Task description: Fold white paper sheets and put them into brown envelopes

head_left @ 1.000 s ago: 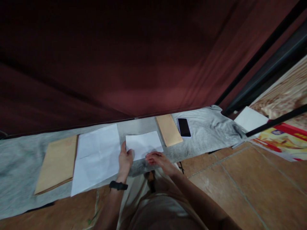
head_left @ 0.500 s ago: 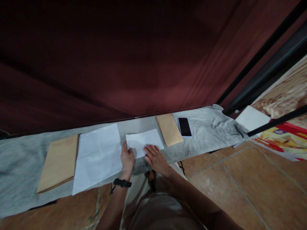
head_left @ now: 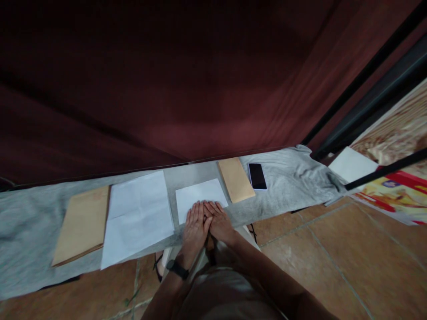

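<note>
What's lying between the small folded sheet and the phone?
A narrow brown envelope lies between the small sheet and the phone, seen in the head view.

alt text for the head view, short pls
Both hands, left hand and right hand, press flat side by side on a folded white paper lying on a grey cloth, between a larger white sheet and a brown envelope.

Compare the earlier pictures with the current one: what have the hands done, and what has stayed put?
The left hand slid right from the folded paper's left edge to lie flat beside the right hand, both pressing its near edge. The large white sheet, both brown envelopes and the phone stayed put.
</note>
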Available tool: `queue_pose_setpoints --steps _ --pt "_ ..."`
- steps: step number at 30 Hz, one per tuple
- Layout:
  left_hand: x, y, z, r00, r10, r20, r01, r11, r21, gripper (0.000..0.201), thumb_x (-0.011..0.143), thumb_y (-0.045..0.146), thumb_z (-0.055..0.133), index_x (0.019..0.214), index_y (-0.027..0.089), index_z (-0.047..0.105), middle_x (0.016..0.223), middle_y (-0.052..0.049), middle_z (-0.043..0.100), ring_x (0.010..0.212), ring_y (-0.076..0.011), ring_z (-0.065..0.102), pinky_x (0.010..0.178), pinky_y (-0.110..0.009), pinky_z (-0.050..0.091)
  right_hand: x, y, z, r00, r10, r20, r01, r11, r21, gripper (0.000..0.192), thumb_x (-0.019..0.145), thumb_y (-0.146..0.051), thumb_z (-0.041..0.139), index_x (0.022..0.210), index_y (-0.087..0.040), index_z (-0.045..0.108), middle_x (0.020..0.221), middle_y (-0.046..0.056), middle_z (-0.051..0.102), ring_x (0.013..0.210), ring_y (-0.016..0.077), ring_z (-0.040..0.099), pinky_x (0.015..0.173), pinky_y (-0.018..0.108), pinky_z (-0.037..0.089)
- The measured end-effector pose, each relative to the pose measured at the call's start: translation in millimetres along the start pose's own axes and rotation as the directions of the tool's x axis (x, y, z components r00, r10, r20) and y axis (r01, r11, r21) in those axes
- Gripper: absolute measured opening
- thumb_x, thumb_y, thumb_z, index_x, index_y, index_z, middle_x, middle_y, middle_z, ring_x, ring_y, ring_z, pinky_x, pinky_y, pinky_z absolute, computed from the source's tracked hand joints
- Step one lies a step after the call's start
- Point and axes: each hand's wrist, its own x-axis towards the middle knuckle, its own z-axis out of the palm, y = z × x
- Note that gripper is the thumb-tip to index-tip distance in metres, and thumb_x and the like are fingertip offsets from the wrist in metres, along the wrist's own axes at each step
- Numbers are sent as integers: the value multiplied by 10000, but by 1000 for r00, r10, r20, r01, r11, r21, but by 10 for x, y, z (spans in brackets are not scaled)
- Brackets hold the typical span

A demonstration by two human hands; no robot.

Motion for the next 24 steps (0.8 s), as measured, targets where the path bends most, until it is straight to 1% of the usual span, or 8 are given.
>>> queue_pose_setpoints --steps 2,5,11,15,20,24 --pt "-30 -23 28 1000 3 2 -3 999 32 648 1030 457 343 1538 62 415 1619 -209 404 1550 -301 297 1273 -525 243 -13 17 14 1000 16 -8 -16 1000 -12 504 1063 -270 433 1557 -172 439 1615 98 430 1507 243 379 1265 464 261" --pt "-56 -52 20 1000 1 -11 0 998 61 659 1028 471 352 1534 55 419 1618 -221 397 1551 -306 294 1265 -523 258 -34 45 23 998 47 -28 -48 999 -23 504 1064 -273 432 1554 -153 439 1616 118 424 1509 248 375 1254 483 278" --pt "-131 -82 -9 997 -26 -74 32 996 80 697 1022 514 382 1543 50 395 1614 -248 388 1545 -326 303 1257 -536 265 -104 98 4 994 92 -66 -94 995 -30 507 1042 -259 461 1530 -120 470 1619 133 419 1500 255 387 1259 468 270" --pt "-184 -148 -6 993 1 -115 14 992 124 710 1028 525 375 1567 63 349 1618 -249 383 1538 -336 319 1239 -547 299 -162 133 -8 989 108 -100 -114 992 -55 529 1052 -312 478 1540 -111 449 1617 140 420 1497 256 389 1255 464 287" --pt "-228 -227 -8 983 60 -172 -25 979 200 758 1029 546 374 1583 38 286 1607 -279 381 1519 -372 344 1208 -574 347 -224 166 7 981 103 -163 -119 989 -91 552 1065 -338 469 1557 -96 412 1601 147 445 1497 247 392 1250 453 303" --pt "-255 -221 -38 981 53 -189 -9 975 224 774 1028 542 381 1588 21 262 1614 -294 358 1522 -383 335 1205 -578 354 -258 178 27 974 113 -195 -136 985 -106 549 1067 -340 454 1555 -91 415 1598 144 452 1497 248 395 1248 445 312"
